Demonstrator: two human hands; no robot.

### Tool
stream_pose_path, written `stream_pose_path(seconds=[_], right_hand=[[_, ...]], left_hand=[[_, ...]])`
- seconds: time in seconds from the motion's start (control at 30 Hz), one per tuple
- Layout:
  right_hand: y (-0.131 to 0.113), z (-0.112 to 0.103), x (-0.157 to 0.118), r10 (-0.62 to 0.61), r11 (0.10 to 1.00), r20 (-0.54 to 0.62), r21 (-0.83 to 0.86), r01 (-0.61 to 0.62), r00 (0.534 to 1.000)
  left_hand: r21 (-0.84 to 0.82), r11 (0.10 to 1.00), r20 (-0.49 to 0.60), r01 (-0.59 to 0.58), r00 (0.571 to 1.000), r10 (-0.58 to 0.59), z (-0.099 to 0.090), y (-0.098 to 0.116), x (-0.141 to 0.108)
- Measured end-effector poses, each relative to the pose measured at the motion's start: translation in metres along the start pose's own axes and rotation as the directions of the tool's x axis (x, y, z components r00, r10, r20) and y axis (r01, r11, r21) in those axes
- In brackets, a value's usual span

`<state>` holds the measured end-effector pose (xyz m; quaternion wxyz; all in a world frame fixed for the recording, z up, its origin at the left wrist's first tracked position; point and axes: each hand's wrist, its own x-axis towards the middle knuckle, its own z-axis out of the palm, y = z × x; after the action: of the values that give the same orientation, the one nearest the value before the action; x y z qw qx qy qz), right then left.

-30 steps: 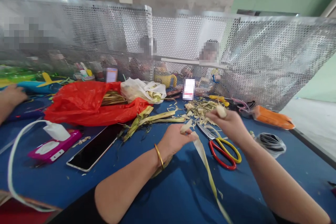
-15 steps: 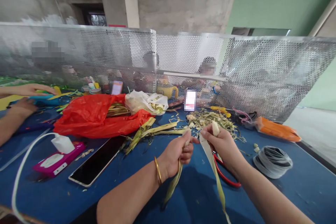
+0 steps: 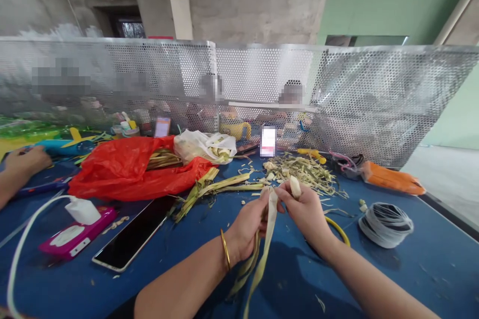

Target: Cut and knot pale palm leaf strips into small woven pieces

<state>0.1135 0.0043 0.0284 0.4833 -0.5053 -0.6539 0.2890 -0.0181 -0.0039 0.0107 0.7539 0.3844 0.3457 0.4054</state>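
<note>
My left hand [image 3: 250, 222] is closed on pale husk strips [image 3: 245, 271], which look like dried corn husk and hang below the fist. One long strip [image 3: 266, 244] comes down from between my two hands, in front of the left fingers. My right hand [image 3: 305, 207] pinches close beside the left one, its fingertips at the top of that strip. A pale folded husk end [image 3: 295, 187] sticks up above the right thumb. Behind the right wrist shows a yellow curved handle [image 3: 340, 232], the rest of it hidden.
Husk scraps [image 3: 303, 172] are heaped behind my hands. Longer husks [image 3: 220, 184] lie by a red plastic bag [image 3: 119, 169]. To the left are a dark phone [image 3: 130, 239] and a magenta power strip [image 3: 80, 237]. A coil [image 3: 386, 225] lies right. Another person's hand [image 3: 30, 162] is far left.
My right hand has come leftward to meet the left one. The long strip now hangs in front of my left fingers. The other person's hand has moved, and the view has shifted slightly.
</note>
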Motion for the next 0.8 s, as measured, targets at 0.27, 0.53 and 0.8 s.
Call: stream_pose_path(seconds=[0.27,0.53,0.8], right_hand=[[0.0075,-0.0010,0.0001,-0.055,0.983,-0.090,-0.181,0.038,0.994],[0.0034,-0.0003,-0.0036,-0.059,0.979,-0.066,-0.199,0.045,0.996],[0.0033,-0.0058,0.0017,-0.011,0.988,0.071,-0.152,0.021,0.997]], left_hand=[[0.052,0.997,0.038,-0.054,0.998,0.052,-0.0017,-0.0060,0.0008],[0.068,0.998,0.070,-0.014,0.997,0.009,-0.0026,-0.0044,0.0000],[-0.046,0.995,-0.017,-0.088,0.996,0.087,-0.0055,-0.0047,0.0062]])
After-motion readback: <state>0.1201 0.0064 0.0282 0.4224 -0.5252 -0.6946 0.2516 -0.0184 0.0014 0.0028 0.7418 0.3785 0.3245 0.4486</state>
